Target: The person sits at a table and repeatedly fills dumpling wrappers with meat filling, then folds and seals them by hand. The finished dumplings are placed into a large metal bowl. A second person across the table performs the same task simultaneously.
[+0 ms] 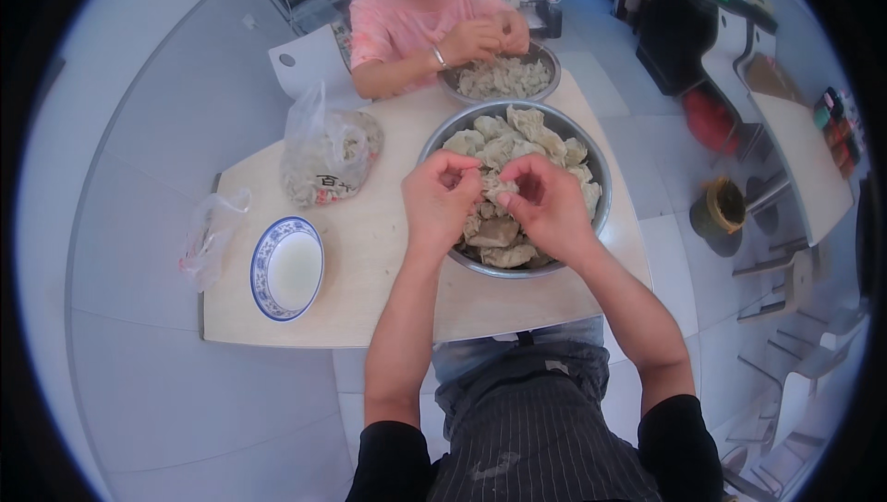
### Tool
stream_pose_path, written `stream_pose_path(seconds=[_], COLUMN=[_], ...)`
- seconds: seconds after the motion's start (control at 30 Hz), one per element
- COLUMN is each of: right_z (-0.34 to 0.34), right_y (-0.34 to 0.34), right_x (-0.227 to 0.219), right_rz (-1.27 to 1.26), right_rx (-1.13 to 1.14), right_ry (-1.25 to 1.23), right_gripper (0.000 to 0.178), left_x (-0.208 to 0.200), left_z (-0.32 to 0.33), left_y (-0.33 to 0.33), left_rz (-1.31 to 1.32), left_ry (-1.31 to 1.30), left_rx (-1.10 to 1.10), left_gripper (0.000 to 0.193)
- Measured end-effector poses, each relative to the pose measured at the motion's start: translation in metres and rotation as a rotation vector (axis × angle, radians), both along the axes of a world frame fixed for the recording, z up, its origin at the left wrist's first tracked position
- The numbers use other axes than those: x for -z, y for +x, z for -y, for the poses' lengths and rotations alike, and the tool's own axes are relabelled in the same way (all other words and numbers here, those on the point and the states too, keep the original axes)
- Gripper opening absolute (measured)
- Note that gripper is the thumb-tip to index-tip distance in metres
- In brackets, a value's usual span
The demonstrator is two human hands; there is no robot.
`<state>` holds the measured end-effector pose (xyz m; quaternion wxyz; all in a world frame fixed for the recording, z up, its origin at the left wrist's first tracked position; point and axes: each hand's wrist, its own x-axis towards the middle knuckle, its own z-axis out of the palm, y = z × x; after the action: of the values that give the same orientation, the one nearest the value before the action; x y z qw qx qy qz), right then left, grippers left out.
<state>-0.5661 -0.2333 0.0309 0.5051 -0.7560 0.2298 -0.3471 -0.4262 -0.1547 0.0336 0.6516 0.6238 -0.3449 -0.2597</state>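
Note:
Over a large steel bowl [605, 169], both my hands are closed in a pinch. My left hand [442, 199] and my right hand [550, 206] grip the two sides of a pale, ragged, crumpled piece [499, 188] of soft-looking food whose kind I cannot make out. Bigger pale, wrinkled chunks [531, 133] fill the far part of the bowl under my fingers. Nearer to me in it lie darker, brownish lumps [499, 232]. My fingers hide part of the held piece.
Across the table [360, 308], a person [420, 12] works with both hands over a second bowl [554, 86] of small shreds. On the left are a filled plastic bag [330, 158], a crumpled bag [217, 234] and a blue-and-white bowl [288, 269] of cloudy liquid. A bin [719, 206] stands right.

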Motion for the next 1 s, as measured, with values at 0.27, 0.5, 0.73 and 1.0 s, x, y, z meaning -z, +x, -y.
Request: stream_pose_path(seconds=[0.27,0.5,0.73,1.0], right_z=[0.001,0.003,0.005,0.017], right_y=[0.002,-0.001,0.007,0.011], right_x=[0.007,-0.005,0.013,0.01], right_rz=[0.122,0.009,0.084,0.114], right_rx=[0.024,-0.019,-0.003,-0.092], right_ry=[0.11,0.01,0.045,0.32], right_gripper=[0.021,0.019,0.018,0.013], left_x=[0.005,0.002,0.007,-0.005], left_z=[-0.004,-0.007,0.002,-0.007], left_y=[0.025,0.01,0.015,0.017], left_rz=[0.052,-0.006,0.279,0.054], left_ry=[-0.054,-0.049,0.038,-0.015], left_rx=[-0.114,0.366,-0.004,0.396], left_gripper=[0.011,0.011,0.01,0.022])
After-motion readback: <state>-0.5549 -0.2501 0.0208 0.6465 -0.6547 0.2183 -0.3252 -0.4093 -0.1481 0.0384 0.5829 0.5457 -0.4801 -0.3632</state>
